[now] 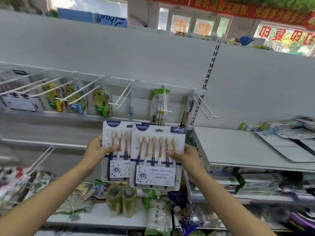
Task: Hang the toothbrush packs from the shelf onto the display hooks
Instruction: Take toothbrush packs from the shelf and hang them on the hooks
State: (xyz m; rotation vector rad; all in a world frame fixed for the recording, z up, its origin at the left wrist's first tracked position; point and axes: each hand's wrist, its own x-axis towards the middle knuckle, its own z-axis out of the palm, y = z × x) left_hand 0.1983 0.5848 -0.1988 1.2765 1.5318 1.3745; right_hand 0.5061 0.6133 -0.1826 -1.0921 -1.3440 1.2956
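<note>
Two white YIKOJIFE toothbrush packs are held upright in front of the shelving. My left hand (98, 151) grips the rear pack (115, 167) by its left edge. My right hand (185, 155) grips the front pack (156, 169) by its right edge, and it overlaps the rear one. Each pack shows a row of gold-handled brushes. White display hooks (123, 97) jut from the rail just above the packs; one bare double hook (205, 108) sits up to the right. A green-topped toothbrush pack (159, 106) hangs on a hook directly above.
More hooks to the left carry yellow-green blister packs (101, 102). A white shelf (238, 147) on the right holds loose toothbrush packs (288, 133) at its far end. Lower shelves are crowded with bagged goods (121, 198). A low hook (40, 159) sticks out at the left.
</note>
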